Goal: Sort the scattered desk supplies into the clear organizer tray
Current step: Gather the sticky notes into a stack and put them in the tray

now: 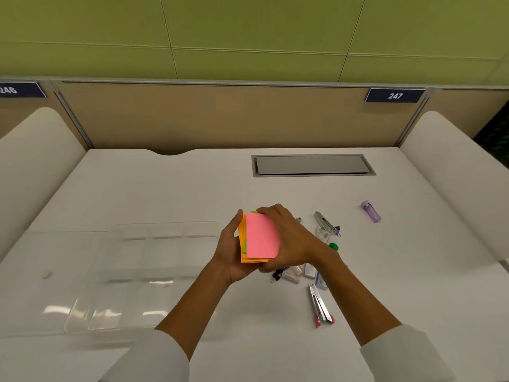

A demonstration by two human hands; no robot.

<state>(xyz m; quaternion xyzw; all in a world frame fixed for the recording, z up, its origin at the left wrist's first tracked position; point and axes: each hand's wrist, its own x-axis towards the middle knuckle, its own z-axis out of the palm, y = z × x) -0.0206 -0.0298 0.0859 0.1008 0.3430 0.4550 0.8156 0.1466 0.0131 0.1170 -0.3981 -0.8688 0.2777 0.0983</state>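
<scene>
Clear organizer tray (115,274): lies flat on the left half of the white desk (192,188), its near end close to the front edge. Several divided compartments visible; all look bare, though glare on the plastic hides some detail.

Sticky-note stack (259,238): held up above the desk's middle, off the surface. Pink sheet faces the camera, orange sheets behind and below it, a sliver of green at the left and top edges.

Left hand (231,252): cupped under and along the stack's left side, thumb raised beside the orange edge. Right hand (292,241): wrapped over the stack's right side, fingers curled over the top edge. Both hands closed on the stack, pressed together around it. White sleeves at both forearms.

Loose supplies, right half of the desk:
- Silver stapler with pink end (321,306), lying flat, nearest the front edge.
- Small staple boxes (300,272), clustered just beside the right wrist; partly hidden by it.
- Black binder clip (276,275), touching the left end of that cluster.
- Second silver stapler (325,223), farther back, with small items against it too blurred to name.
- Green cap (333,246), showing past the right wrist; the rest is hidden.
- Purple glue stick (371,211), lying alone toward the right edge, well apart from the rest.

Grey cable hatch (312,164) set into the desk near the back edge. Number plate 247 (395,95) on the partition behind.
</scene>
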